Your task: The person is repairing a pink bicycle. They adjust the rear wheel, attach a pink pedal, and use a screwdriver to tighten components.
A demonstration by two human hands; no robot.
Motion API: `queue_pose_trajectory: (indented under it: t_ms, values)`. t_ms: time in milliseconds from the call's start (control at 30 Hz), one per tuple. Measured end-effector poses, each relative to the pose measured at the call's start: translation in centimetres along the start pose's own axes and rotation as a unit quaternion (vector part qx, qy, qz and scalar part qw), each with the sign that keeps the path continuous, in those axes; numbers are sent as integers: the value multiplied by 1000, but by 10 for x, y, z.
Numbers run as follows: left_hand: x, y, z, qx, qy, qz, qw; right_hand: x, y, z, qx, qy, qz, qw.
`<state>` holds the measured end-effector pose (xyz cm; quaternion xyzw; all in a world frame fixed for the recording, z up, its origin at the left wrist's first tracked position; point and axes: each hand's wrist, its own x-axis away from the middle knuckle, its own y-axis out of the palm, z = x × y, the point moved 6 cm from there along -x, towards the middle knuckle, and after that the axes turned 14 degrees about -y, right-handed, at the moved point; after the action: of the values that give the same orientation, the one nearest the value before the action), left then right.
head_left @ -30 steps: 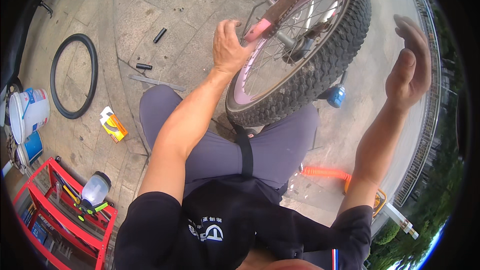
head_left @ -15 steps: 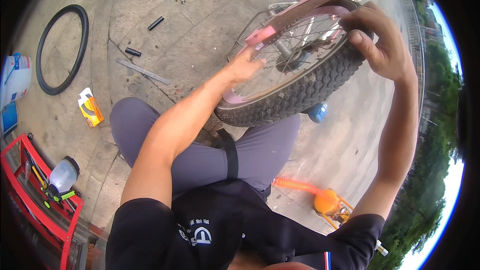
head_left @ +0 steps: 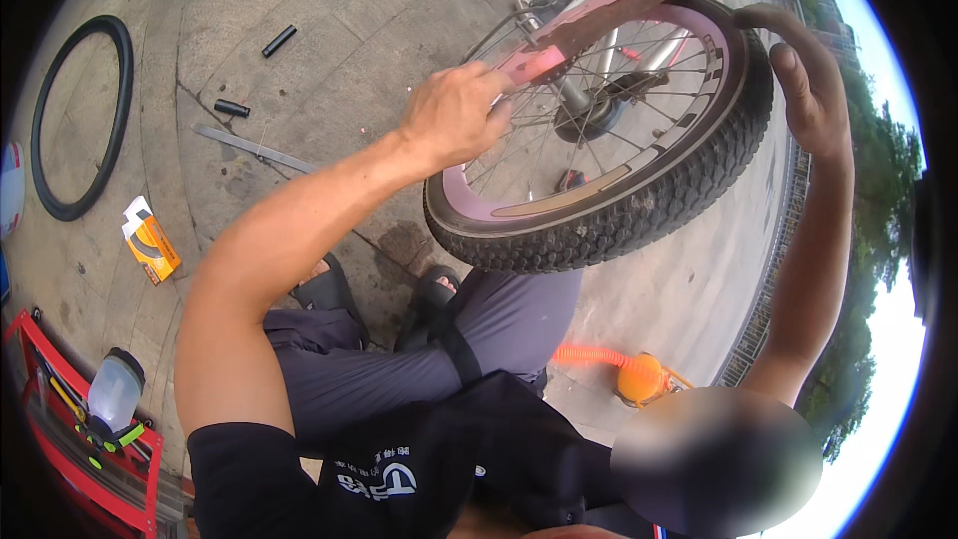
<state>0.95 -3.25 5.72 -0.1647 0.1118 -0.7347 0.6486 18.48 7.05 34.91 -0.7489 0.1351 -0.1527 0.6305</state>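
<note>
A small bicycle wheel with a pink rim and a knobbly black tyre [head_left: 639, 225] stands raised in front of me, held in a pink frame [head_left: 609, 10]. My left hand [head_left: 454, 115] is closed on the pink frame bar at the wheel's left edge. My right hand [head_left: 808, 80] curls over the tyre's top right side, fingers bent onto the tread. Spokes and the hub [head_left: 584, 100] show between my hands. My knees in grey trousers sit under the wheel.
A black inner tube [head_left: 75, 115] lies on the paving at far left. Near it are an orange box [head_left: 150, 245], two short black tubes [head_left: 279, 40], and a flat metal bar [head_left: 254, 148]. A red tool rack [head_left: 95, 444] stands lower left; an orange pump [head_left: 639, 377] lies lower right.
My right hand came from the open air onto the tyre's top and has slid along it. My left hand shifted from the rim to the frame bar. The view swung closer to the wheel.
</note>
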Motion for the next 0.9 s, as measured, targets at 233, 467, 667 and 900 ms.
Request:
queue_pose_trajectory:
  t_ms: [233,467,667,900]
  values:
    - [-53,-13,88,-226,460,232,827,4,33,1,-88,-15,31,995]
    - [-93,37,132,-660,325,-175,655,17,56,19,-152,-13,174,973]
    - [-96,33,165,-606,380,-151,683,8,60,7,-257,94,231,933]
    - [-104,51,158,-717,324,-230,573,15,61,10,-242,107,248,932]
